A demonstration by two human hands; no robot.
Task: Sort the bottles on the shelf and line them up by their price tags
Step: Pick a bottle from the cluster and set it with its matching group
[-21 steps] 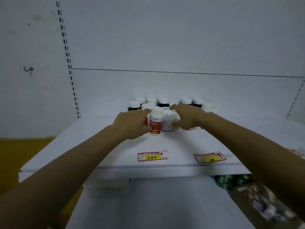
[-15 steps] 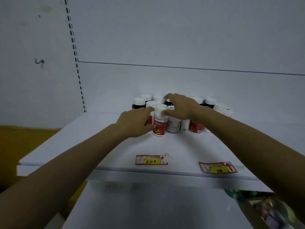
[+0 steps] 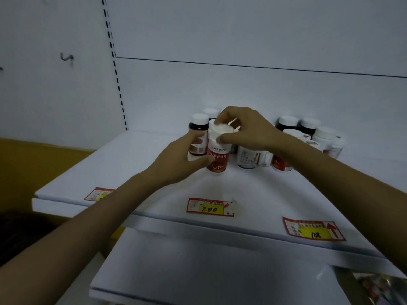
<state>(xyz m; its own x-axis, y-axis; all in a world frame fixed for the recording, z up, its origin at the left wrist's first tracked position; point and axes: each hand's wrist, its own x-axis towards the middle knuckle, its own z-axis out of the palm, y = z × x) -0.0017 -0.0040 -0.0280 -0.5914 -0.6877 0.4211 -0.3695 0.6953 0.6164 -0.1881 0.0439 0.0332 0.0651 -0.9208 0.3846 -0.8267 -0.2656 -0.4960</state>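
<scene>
**Both hands on one bottle, much of the cluster hidden**

The red-label bottle [image 3: 218, 159] stands upright at the near left of the cluster, in the middle of the shelf [image 3: 132, 164], well behind the 200 tag [image 3: 210, 207]. Whether its base rests on the shelf or hangs just clear of it is hard to say.

The right hand [image 3: 244, 128] pinches its white cap from above, with the thumb on the near rim and the fingers curled over the far rim. The left hand [image 3: 182, 159] comes in from the left. Its thumb lies across the lower label and its fingers curl round behind the bottle, where their tips are hidden.

Between that thumb and those fingers shows the barcode of a dark bottle [image 3: 198, 128], just beside the red-label one. It is unclear whether the left hand touches it too.

The right hand and wrist cover the middle of the cluster. Below the wrist a pale bottle [image 3: 247, 158] shows only its body. Further right, two dark bottles at the back [image 3: 287, 123] and a white bottle [image 3: 323, 137] show mostly their caps. Every label here is too blurred to read.

The 108 tag [image 3: 313, 232] lies at the near right edge. A third tag [image 3: 94, 194] at the near left is half covered by the left forearm, so its number is unreadable.

Below, a lower shelf [image 3: 198, 271] runs out of view, and a shiny packet [image 3: 383, 287] is cut off at the right corner.
</scene>
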